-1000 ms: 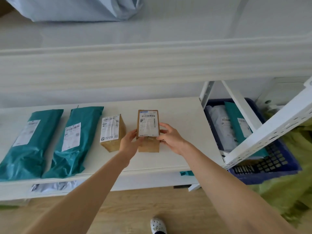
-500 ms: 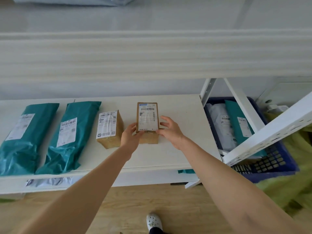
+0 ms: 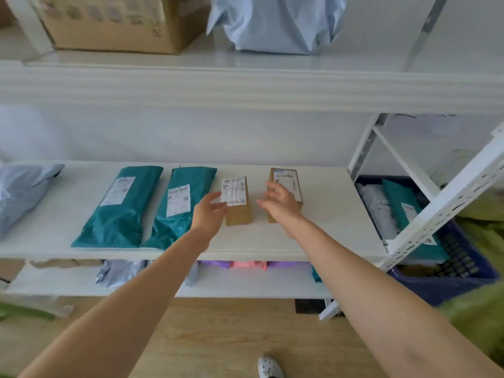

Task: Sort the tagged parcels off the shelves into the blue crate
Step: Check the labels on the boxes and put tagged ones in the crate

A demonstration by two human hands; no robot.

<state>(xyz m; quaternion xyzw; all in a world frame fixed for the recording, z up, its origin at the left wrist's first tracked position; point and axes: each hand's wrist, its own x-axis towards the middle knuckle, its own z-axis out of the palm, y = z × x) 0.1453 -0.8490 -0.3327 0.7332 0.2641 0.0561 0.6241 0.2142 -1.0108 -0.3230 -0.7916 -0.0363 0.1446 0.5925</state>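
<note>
Middle shelf (image 3: 321,214): two labelled brown boxes stand on its right half, a gap between them; left box (image 3: 237,214), right box (image 3: 286,177). Left hand (image 3: 210,214) released, fingers spread, fingertips at the edge of the left box's label; contact cannot be told. Right hand (image 3: 282,204) also released, fingers splayed in front of the right box, grasping nothing. First teal mailer (image 3: 122,208) and second teal mailer (image 3: 180,205) lie flat left of the boxes; grey mailer (image 3: 19,192) at the shelf's left end. Blue crate (image 3: 441,287) sits lower, past the shelf's right edge; inside it, a pale parcel (image 3: 379,208) beside a teal parcel (image 3: 401,200).
</note>
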